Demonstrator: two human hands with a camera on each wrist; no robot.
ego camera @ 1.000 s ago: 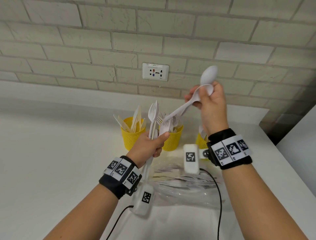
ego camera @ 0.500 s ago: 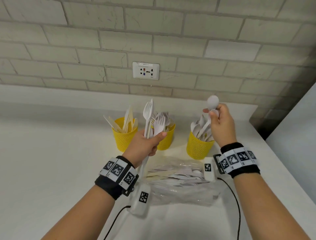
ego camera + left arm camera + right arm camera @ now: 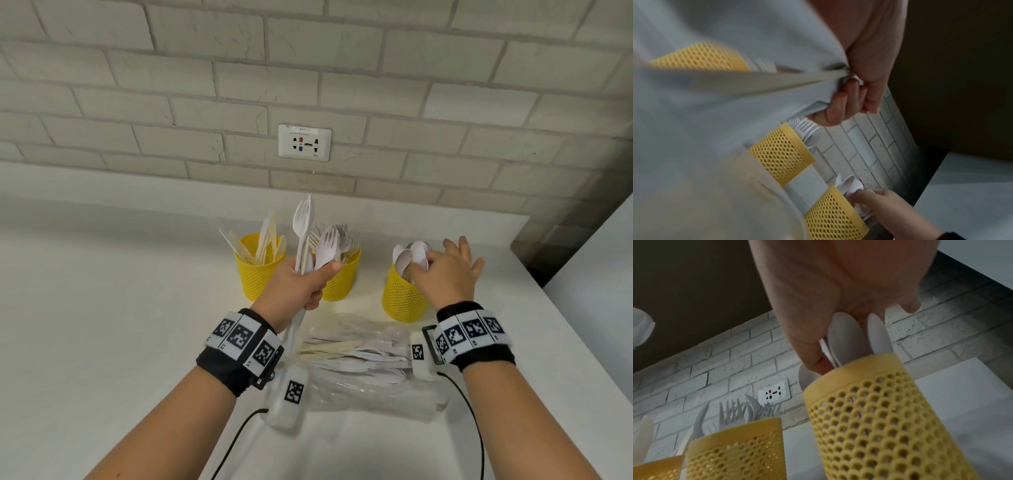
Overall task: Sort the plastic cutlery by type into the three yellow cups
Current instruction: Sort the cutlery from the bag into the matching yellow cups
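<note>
Three yellow mesh cups stand in a row by the wall: the left cup (image 3: 257,279) holds knives, the middle cup (image 3: 342,282) forks, the right cup (image 3: 404,303) spoons. My left hand (image 3: 301,281) grips a bunch of white forks (image 3: 303,219) upright in front of the left and middle cups; their handles (image 3: 756,84) run back under the wrist. My right hand (image 3: 442,274) is on top of the right cup (image 3: 879,418). Its thumb (image 3: 809,345) and forefinger pinch a spoon (image 3: 846,340) standing in the cup, and the other fingers are spread.
A clear plastic bag (image 3: 359,363) with several more pieces of cutlery lies on the white counter between my wrists. A wall socket (image 3: 305,142) sits in the brick wall behind the cups. The counter ends at an edge (image 3: 582,342) on the right.
My right hand has come down from head height with the spoon and now rests over the right cup, the spoon's handle inside. The left hand has kept its bunch of forks almost still.
</note>
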